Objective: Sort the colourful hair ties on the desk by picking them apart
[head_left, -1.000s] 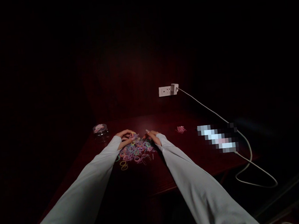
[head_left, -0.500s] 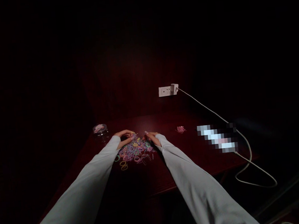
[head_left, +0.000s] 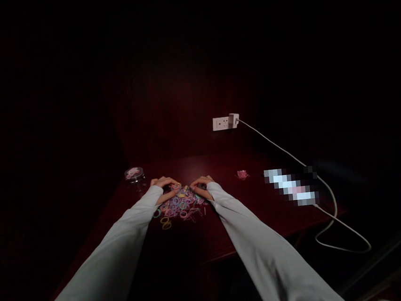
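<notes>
A loose pile of small coloured bands and clips [head_left: 182, 204], mostly purple and pink with some yellow and green, lies on the dark red table [head_left: 216, 243]. My left hand [head_left: 164, 187] curves round the pile's upper left side, thumb and fingers apart, its fingertips touching the bands. At the upper right side of the pile is my right hand [head_left: 203, 186], also curved with thumb and fingers apart. Neither hand visibly grips a piece.
A clear round container [head_left: 135, 175] with a pink-patterned lid stands at the left. On the right are a small pink heap [head_left: 242, 175] and a blurred-out lit device [head_left: 292, 187] with a white cable [head_left: 274, 142] running to a wall socket [head_left: 221, 123].
Both hands have spread from a narrower pose and come down around the top of the pile. The pieces by my left fingertips have dropped lower.
</notes>
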A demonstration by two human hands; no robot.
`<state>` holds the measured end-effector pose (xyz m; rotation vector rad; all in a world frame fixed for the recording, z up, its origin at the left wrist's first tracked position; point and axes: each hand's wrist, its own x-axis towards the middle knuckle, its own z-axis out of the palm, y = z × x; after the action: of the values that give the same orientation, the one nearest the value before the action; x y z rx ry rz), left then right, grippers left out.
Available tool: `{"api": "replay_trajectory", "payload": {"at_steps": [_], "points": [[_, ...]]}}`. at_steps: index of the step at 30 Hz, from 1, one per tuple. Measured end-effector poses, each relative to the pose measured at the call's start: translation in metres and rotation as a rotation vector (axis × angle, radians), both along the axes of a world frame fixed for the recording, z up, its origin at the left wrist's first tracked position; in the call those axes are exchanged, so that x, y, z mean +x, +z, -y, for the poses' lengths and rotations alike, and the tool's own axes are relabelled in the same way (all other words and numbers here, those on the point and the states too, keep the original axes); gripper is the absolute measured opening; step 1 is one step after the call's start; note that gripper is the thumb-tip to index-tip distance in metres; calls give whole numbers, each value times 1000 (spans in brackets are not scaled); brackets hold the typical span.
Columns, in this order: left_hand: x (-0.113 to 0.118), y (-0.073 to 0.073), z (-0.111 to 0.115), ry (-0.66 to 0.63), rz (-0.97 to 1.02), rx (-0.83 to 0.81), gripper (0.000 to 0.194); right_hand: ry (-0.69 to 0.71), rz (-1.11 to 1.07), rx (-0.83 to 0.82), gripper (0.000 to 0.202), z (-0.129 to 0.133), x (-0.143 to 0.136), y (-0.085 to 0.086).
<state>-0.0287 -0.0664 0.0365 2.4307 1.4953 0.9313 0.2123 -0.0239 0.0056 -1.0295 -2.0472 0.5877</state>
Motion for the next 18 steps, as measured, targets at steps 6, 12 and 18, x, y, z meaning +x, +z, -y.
{"api": "replay_trajectory", "payload": {"at_steps": [6, 12, 18], "points": [[0, 3, 6, -97, -83, 58, 15, 61, 5, -10, 13, 7, 2, 3], [-2, 2, 6, -202, -88, 52, 16, 68, -5, -51, 28, 9, 0, 7], [-3, 4, 5, -220, -122, 63, 31, 40, -52, -20, 27, 6, 0, 6]]}}
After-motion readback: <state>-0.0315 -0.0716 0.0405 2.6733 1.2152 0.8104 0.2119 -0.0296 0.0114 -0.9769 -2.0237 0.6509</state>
